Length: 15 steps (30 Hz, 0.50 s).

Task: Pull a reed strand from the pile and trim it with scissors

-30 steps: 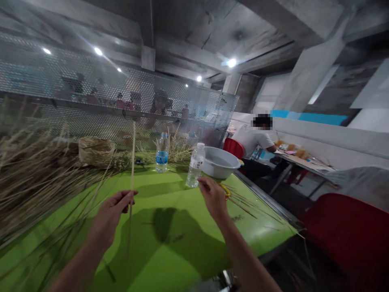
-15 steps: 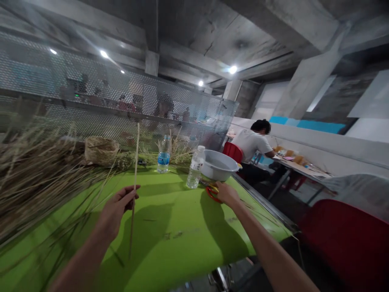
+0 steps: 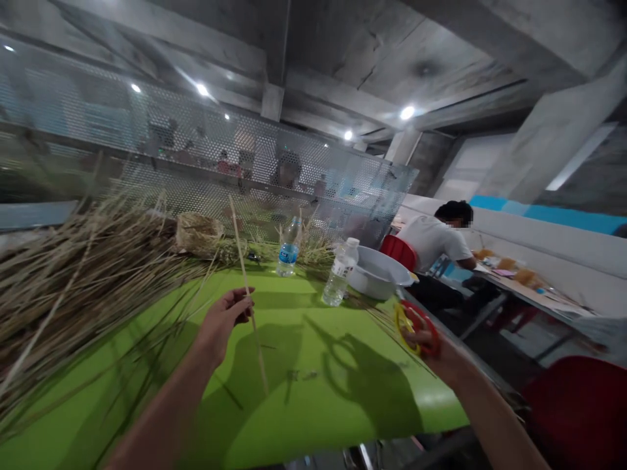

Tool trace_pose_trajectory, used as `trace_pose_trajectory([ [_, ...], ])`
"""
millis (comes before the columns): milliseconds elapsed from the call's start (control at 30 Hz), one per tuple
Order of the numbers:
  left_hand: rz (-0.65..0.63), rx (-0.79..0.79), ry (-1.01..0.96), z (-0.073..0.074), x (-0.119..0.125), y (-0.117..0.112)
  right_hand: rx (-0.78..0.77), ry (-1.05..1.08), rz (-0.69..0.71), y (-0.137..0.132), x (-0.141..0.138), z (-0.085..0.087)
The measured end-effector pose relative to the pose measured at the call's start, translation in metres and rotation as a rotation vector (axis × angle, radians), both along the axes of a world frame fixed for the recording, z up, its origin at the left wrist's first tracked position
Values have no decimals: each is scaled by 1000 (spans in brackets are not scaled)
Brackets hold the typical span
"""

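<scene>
My left hand [image 3: 228, 320] pinches a long pale straw stalk [image 3: 240, 251] near its middle, above the green tabletop [image 3: 289, 339]. The stalk stands nearly upright and tilts a little. At the right, my right hand [image 3: 426, 339] grips scissors [image 3: 404, 323] with red and yellow handles, held up off the table. Their blades point away from me and look blurred, so I cannot tell how far apart they are. A shadow of the scissors and hand falls on the table. Beyond them stand a bottle with a white label [image 3: 341, 271] and a blue-labelled bottle [image 3: 288, 251].
A large heap of dry straw [image 3: 98, 261] covers the left side, with a woven straw basket [image 3: 198, 232] behind it. A grey basin [image 3: 379, 271] stands at the back right. A perforated metal screen [image 3: 235, 156] borders the table. A person [image 3: 434, 238] sits beyond, near red chairs [image 3: 578, 405].
My right hand has lifted the scissors off the table and brought them to the right, turning them upward. The stalk remains in my left hand. The view has swung left.
</scene>
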<state>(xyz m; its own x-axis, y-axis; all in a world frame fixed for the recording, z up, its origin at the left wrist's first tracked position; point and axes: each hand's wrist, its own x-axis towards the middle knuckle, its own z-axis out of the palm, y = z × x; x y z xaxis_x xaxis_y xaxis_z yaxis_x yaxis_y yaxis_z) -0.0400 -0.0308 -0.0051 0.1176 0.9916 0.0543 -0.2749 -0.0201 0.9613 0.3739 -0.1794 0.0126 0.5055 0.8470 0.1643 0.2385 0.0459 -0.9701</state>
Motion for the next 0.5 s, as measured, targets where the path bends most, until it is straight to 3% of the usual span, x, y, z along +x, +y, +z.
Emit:
trace_pose_trajectory([
  [100, -4, 12, -57, -1, 4, 1, -44, 235, 219, -14, -31, -3],
  [267, 8, 20, -91, 5, 15, 4, -118, 357, 461, -6, -110, 1],
  [333, 10, 26, -104, 11, 22, 4, -166, 383, 513, 5, -143, 2],
  [500, 57, 63, -137, 22, 38, 6, -210, 333, 482, 31, -201, -5],
])
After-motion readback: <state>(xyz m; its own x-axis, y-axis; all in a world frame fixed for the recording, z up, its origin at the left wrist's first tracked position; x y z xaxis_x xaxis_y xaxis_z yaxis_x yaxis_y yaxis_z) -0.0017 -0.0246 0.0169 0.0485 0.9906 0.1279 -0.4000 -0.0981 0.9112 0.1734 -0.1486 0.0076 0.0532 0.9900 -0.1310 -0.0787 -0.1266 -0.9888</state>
